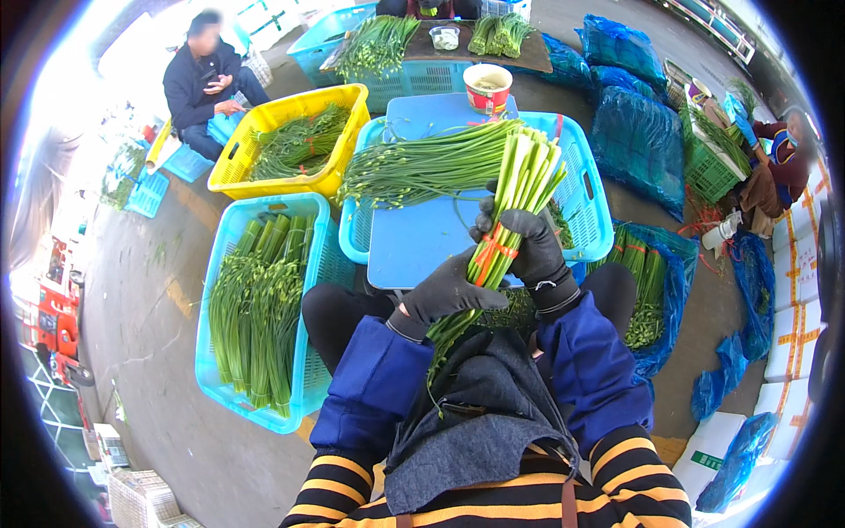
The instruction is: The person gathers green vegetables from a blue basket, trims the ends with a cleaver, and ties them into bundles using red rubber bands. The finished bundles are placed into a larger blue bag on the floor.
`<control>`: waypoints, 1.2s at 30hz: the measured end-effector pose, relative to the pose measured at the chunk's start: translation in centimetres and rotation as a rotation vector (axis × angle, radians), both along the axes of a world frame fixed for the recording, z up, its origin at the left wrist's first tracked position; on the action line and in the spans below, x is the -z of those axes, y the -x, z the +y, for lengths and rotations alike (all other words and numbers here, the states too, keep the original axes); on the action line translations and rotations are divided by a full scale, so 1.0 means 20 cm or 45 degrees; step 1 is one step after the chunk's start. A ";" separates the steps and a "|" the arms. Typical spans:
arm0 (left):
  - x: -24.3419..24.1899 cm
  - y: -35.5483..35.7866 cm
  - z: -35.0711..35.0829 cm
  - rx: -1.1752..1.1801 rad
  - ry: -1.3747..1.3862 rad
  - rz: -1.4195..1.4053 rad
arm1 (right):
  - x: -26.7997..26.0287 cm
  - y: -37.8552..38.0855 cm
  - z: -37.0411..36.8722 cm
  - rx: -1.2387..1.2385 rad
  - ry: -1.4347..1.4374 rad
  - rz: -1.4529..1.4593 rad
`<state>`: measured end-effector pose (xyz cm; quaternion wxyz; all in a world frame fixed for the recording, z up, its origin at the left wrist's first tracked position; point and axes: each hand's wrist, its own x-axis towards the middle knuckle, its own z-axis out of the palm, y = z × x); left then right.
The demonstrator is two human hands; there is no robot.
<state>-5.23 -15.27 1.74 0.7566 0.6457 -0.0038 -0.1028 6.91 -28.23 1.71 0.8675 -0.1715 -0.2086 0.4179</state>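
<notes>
Both my hands wear dark gloves and grip one bundle of flowering garlic chives (521, 178), held tilted with the pale cut ends up and away from me. My left hand (455, 284) wraps the lower part, just below an orange tie (494, 251). My right hand (535, 241) holds the right side, its thumb across the stems above the tie. The budded tips hang toward my lap, partly hidden by the left hand and sleeve. Beyond the bundle, loose chive stems (429, 165) lie across a blue board (416, 244) resting over a light-blue crate (587, 191).
At left stand a light-blue crate (310, 369) of tied bundles and a yellow crate (224, 162) of chives. A red paper tub (487, 89) sits on the board's far end. Blue-wrapped bundles (637, 138) lie right. Seated people (204, 86) are nearby.
</notes>
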 end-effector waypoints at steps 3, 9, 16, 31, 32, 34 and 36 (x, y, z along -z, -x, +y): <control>-0.04 0.02 -0.05 -0.048 0.087 0.111 | 0.04 -0.02 0.00 -0.049 0.081 -0.096; 0.13 0.03 -0.04 -0.144 0.036 0.111 | 0.04 -0.10 -0.10 0.110 0.407 -0.524; 0.22 0.02 -0.01 -0.239 -0.275 0.051 | -0.13 -0.10 -0.24 0.942 1.067 -1.413; 0.27 0.03 -0.06 -0.237 -0.120 0.194 | -0.07 0.04 -0.16 0.580 0.954 -2.272; 0.26 0.03 -0.05 -0.194 -0.186 0.237 | -0.05 0.03 -0.16 0.546 0.969 -2.134; 0.27 0.03 -0.05 -0.154 -0.144 0.238 | -0.02 0.02 -0.17 0.477 0.986 -1.860; 0.26 0.03 -0.05 -0.137 -0.134 0.228 | -0.03 0.03 -0.18 0.351 1.098 -1.590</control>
